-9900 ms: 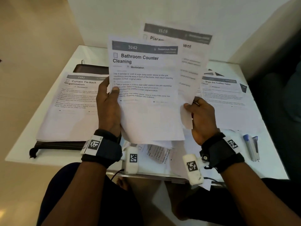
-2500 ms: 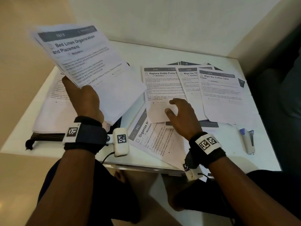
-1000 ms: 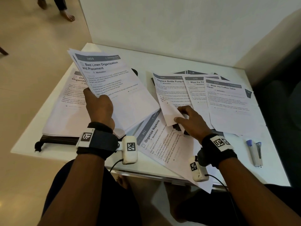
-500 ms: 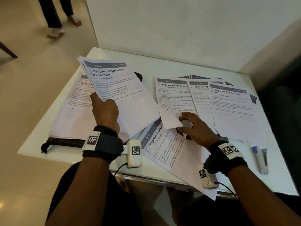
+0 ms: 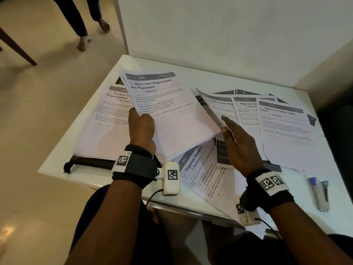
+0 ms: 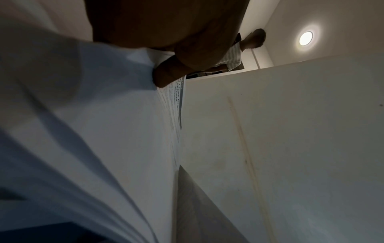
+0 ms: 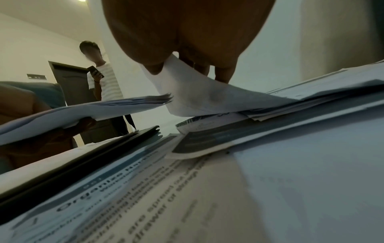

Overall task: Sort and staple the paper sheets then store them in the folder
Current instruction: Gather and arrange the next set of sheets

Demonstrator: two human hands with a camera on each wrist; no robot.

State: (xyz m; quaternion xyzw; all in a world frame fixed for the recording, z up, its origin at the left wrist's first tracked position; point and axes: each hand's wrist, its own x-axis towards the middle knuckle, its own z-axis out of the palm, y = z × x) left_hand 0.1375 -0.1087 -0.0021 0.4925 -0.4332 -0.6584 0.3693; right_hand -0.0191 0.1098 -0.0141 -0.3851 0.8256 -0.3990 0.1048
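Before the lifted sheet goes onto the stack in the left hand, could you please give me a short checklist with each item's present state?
1. Left hand grips the Bed Linen stack firmly: ok.
2. Right hand pinches the Bottle Pump sheet: ok.
3. Only one sheet lifted: cannot tell.
4. Sheet fully clear of its neighbours: not ok, its far end lies on the pile.
5. Stapler within reach on the table: ok.
6. Folder clear for storing: not ok, the Curtain sheets cover it.

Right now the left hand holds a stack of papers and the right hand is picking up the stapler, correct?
Not quite. The right hand is lifting a sheet off the table, as the right wrist view shows. The stapler lies untouched. The left hand does hold the stack.
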